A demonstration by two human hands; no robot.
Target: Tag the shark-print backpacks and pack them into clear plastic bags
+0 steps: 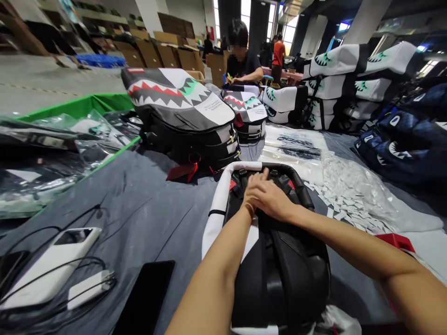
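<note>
A black-and-white backpack (282, 279) lies in front of me, its strap side up. Its white left edge (216, 223) curves round to a black rim at the far end. My left hand (252, 187) and my right hand (272, 199) come together over the upper part of this bag, near the strap tops. The right one partly covers the left. Both have bent, closed fingers; what they grip, if anything, is hidden. Red patches show on either side of the hands.
A shark-mouth backpack (181, 111) with a red tag (183, 172) stands beyond. Stacked bags (335, 88) and a bag of white slips (363, 195) are right. A power bank (52, 265), cables and a black phone (146, 298) lie left. A person (244, 65) works opposite.
</note>
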